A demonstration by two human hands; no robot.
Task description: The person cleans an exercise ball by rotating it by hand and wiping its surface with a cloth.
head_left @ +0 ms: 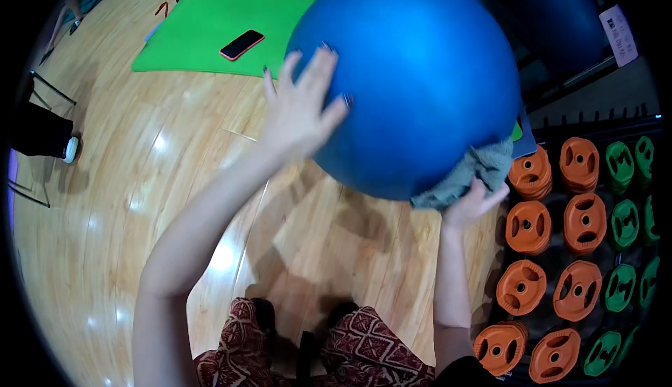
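A large blue exercise ball (413, 79) is held up in front of me, above the wooden floor. My left hand (301, 107) lies against its left side with the fingers spread. At the ball's lower right, my right hand (472, 205) grips a grey-green cloth (472, 173) that touches the ball's surface. Part of the cloth is bunched above my fingers.
A green mat (203, 23) with a phone (242, 45) on it lies beyond the ball. Racks of orange weight plates (527, 227) and green plates (624, 223) stand at right. A person's leg (42, 129) shows at left. Another blue ball (553, 16) is upper right.
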